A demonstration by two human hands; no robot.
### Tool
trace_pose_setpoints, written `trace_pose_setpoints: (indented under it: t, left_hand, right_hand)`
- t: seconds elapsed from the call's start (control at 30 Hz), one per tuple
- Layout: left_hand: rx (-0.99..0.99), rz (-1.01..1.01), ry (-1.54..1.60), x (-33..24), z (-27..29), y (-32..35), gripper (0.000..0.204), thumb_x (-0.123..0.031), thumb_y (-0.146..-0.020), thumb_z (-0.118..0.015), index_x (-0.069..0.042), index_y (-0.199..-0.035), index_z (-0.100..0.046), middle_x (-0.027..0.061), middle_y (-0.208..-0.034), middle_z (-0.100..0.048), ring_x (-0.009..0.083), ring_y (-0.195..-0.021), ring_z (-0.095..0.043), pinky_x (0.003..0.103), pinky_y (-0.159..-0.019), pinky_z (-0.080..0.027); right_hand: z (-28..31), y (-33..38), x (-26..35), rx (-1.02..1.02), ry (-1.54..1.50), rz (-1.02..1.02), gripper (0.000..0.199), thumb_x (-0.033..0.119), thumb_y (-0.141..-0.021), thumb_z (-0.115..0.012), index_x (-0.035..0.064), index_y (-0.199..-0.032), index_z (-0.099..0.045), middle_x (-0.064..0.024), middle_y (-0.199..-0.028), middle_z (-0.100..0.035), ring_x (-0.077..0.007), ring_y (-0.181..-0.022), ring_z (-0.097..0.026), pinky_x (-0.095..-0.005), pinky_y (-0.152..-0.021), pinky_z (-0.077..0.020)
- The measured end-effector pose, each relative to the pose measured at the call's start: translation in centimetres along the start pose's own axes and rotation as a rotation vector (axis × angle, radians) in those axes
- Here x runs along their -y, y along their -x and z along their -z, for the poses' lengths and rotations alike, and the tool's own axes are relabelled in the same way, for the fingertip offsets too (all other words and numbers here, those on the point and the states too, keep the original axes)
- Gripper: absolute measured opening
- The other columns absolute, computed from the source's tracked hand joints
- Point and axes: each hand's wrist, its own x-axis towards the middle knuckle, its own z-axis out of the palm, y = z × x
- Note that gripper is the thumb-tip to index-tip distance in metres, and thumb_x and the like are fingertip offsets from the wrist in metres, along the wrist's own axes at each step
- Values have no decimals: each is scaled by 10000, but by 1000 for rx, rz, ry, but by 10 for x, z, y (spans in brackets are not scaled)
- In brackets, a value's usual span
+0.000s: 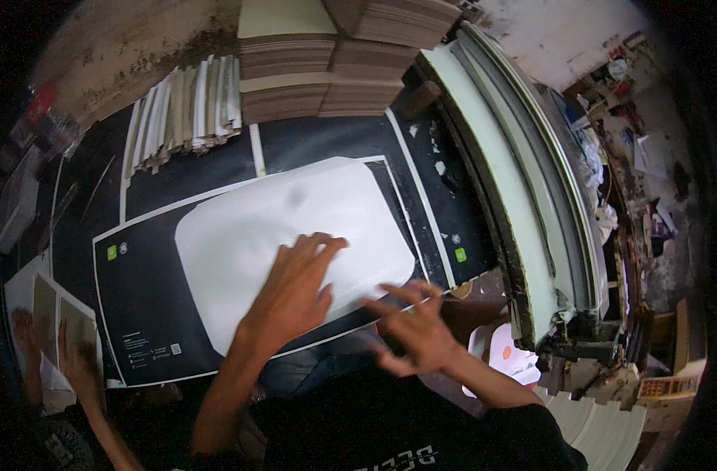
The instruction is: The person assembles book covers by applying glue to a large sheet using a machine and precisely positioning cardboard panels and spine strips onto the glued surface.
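A large glossy white sheet with rounded corners lies on a black printed sheet with a white border. Over the white sheet's right part is my left hand, open, fingers stretched toward the right and holding nothing; I cannot tell whether it touches the surface. My right hand is in the air by the near right corner of the sheets, its fingers spread and slightly blurred, with nothing in it.
Stacks of brown board and upright bundled strips stand at the back. A long machine with a pale panel borders the right. At the left, a co-worker's hands are at a grey-brown board. White strips are stacked lower right.
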Motion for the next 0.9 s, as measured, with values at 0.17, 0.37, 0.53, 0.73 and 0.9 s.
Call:
trace_pose_setpoints:
  t: [0.17, 0.37, 0.53, 0.73, 0.9]
  left_hand:
    - [98, -13, -59, -4, -27, -28, 577, -133, -696, -780, -68, -1243, -609, 128, -1300, -545, 291, -1183, -491, 470, -969, -367]
    - [138, 37, -75, -8, -22, -36, 550, -200, -652, -833, -88, -1167, -671, 98, -1276, -564, 279, -1139, -496, 466, -967, -346]
    - [152, 63, -73, -8, -23, -39, 534, -194, -667, -837, -117, -1169, -676, 83, -1269, -570, 274, -1125, -498, 460, -991, -335]
    - [189, 91, -70, -7, -22, -40, 586, -196, -644, -841, -171, -1199, -655, 65, -1294, -550, 281, -1198, -487, 473, -1006, -336]
    - [282, 67, -105, -11, -15, -39, 564, -219, -669, -834, -159, -1196, -641, 73, -1294, -534, 289, -1217, -460, 486, -1006, -345]
  right_hand:
    - [21, 35, -41, -5, 123, -384, 353, 291, -825, -707, 36, -1063, -648, -58, -1410, -565, -319, -1390, -361, -546, -1114, -203]
    - [10, 41, -52, 82, 61, -303, 359, 332, -871, -651, 35, -1074, -667, -72, -1414, -570, -284, -1382, -398, -546, -1123, -212]
    - [8, 46, -55, 126, 76, -189, 398, 387, -905, -604, 36, -1076, -684, -78, -1402, -580, -279, -1366, -430, -558, -1113, -223]
    - [4, 37, -55, 57, 46, -204, 345, 373, -882, -654, 54, -1005, -698, -85, -1346, -612, -268, -1347, -452, -545, -1105, -236]
    - [16, 21, -61, -76, 50, -233, 303, 352, -830, -691, 66, -928, -664, -106, -1328, -630, -305, -1346, -427, -536, -1113, -198]
